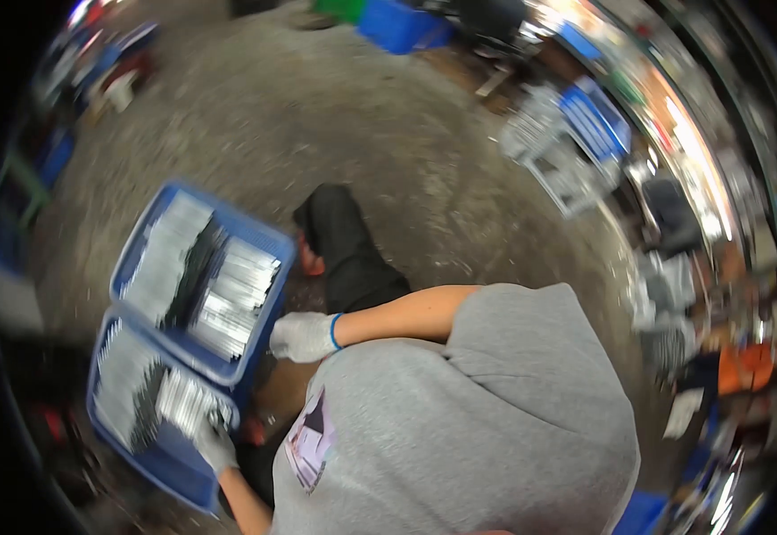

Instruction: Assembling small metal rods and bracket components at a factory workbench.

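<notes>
Head view: two gloved hands (pixel 303 337), two baskets (pixel 170 468), four silvery stacks (pixel 235 299).

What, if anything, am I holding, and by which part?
Your gloved left hand is at the shiny metal strips in the lower blue basket; whether it grips any, and where, can't be told. Your gloved right hand shows nothing held.
</notes>
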`<state>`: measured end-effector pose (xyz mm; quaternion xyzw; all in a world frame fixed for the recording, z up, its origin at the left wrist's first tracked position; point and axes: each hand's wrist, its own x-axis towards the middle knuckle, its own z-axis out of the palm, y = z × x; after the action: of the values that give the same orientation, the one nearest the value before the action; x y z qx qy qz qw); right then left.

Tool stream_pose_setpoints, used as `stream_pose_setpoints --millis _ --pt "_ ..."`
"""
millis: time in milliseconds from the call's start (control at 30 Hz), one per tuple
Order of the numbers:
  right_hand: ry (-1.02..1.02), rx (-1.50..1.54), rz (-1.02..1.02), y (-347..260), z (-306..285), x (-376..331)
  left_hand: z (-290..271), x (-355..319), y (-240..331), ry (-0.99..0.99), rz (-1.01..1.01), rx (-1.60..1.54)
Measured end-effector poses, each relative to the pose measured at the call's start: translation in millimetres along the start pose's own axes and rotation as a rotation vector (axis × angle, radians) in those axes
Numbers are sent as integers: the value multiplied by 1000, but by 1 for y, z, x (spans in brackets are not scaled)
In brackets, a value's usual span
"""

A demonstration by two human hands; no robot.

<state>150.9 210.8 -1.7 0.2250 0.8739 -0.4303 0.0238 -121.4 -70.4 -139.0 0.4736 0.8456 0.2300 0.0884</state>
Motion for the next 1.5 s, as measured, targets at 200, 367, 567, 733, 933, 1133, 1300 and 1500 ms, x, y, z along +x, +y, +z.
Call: stream_pose_setpoints --millis 200,367,567,733,933,1133,1300,1500 --pt "118 85 66 2 -14 -44 3 4 14 -193 -119 79" --pt "195 140 63 17 -21 -56 8 4 -13 -243 -127 157" --pt "181 118 -1 25 -33 -63 34 7 -97 -420 -280 270" --pt "188 85 -30 31 -38 -79 44 15 -98 -398 -224 290" --pt "213 66 -35 33 -31 -91 65 30 -82 -354 -137 275" --pt "346 127 -106 31 -36 -110 87 39 -63 -287 -69 241" --pt "515 52 -240 30 -47 -105 86 41 -55 -244 -23 244" --pt "381 -218 -177 -5 -75 -123 82 31 -53 -209 4 249"
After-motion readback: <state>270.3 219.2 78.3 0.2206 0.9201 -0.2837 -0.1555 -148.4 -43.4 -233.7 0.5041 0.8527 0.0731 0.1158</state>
